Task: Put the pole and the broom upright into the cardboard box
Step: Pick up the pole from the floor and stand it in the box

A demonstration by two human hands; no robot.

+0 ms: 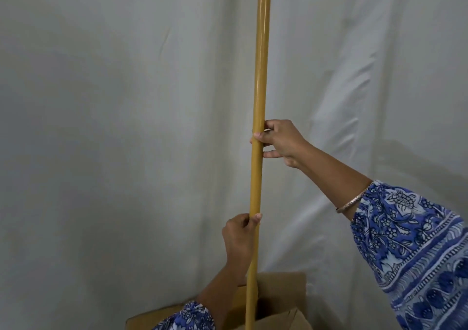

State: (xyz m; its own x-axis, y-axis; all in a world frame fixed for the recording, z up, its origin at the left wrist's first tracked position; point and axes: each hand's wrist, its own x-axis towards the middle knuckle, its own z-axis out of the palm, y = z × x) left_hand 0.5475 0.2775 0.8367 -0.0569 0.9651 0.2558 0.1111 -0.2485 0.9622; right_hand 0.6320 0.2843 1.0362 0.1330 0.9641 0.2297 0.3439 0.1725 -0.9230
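A long yellow-brown pole (pixel 260 76) stands almost upright in the middle of the view, running from the top edge down past the bottom edge. My right hand (pixel 281 143) grips it at mid height, fingers wrapped around the shaft. My left hand (pixel 240 231) holds it lower down, thumb and fingers closed on it. The pole's lower part passes in front of an open cardboard box (pixel 281 294) at the bottom centre; its lower end is out of view. No broom is visible.
A white sheet (pixel 101 127) hangs as a backdrop behind everything, with folds on the right. The box's flaps stand open at the bottom edge. Blue patterned sleeves cover both forearms; a bangle sits on the right wrist.
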